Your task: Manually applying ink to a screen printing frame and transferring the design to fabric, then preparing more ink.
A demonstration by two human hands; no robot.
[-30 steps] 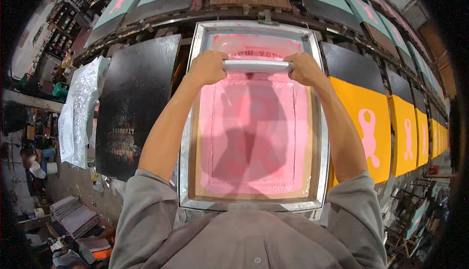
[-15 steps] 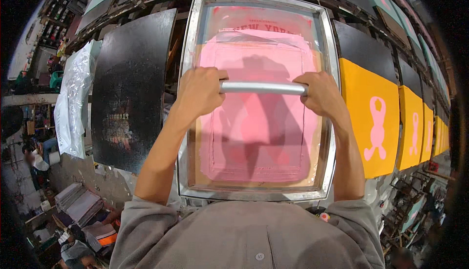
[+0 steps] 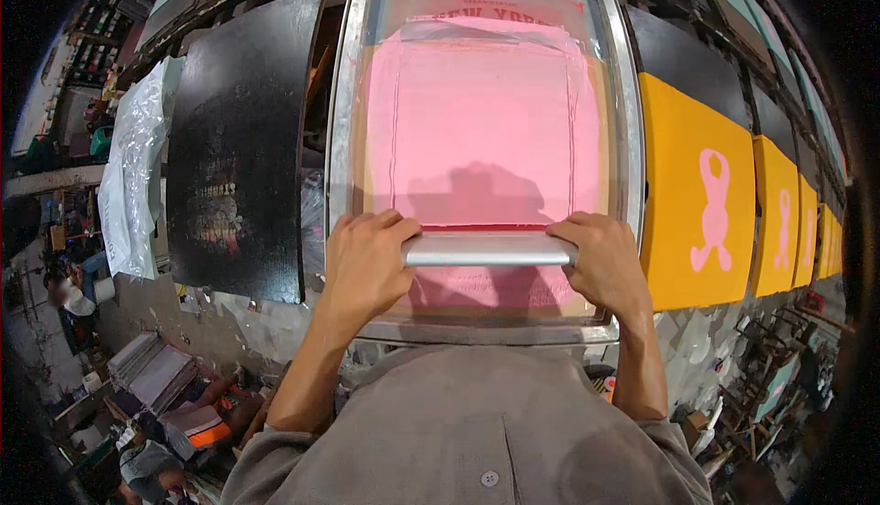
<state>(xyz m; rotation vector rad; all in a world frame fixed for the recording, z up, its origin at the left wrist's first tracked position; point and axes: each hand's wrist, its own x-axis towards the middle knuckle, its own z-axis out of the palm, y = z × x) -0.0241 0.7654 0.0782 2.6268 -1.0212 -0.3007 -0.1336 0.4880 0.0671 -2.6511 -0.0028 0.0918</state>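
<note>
A metal-framed printing screen [image 3: 341, 138] lies flat in front of me, its mesh coated in pink ink. A squeegee with a silver metal handle [image 3: 486, 249] rests across the near end of the mesh, a line of red ink along its far edge. My left hand [image 3: 365, 262] grips the handle's left end and my right hand [image 3: 600, 262] grips its right end. Both forearms come up from the lower edge over my grey shirt.
A black board [image 3: 234, 148] lies left of the screen, with clear plastic sheeting [image 3: 133, 175] beyond it. Orange panels with a pink figure [image 3: 701, 203] run off to the right. Stacked items and a person [image 3: 64, 294] are on the floor at lower left.
Both hands have drawn the squeegee from the far end of the screen down to its near end, leaving the mesh evenly pink behind it.
</note>
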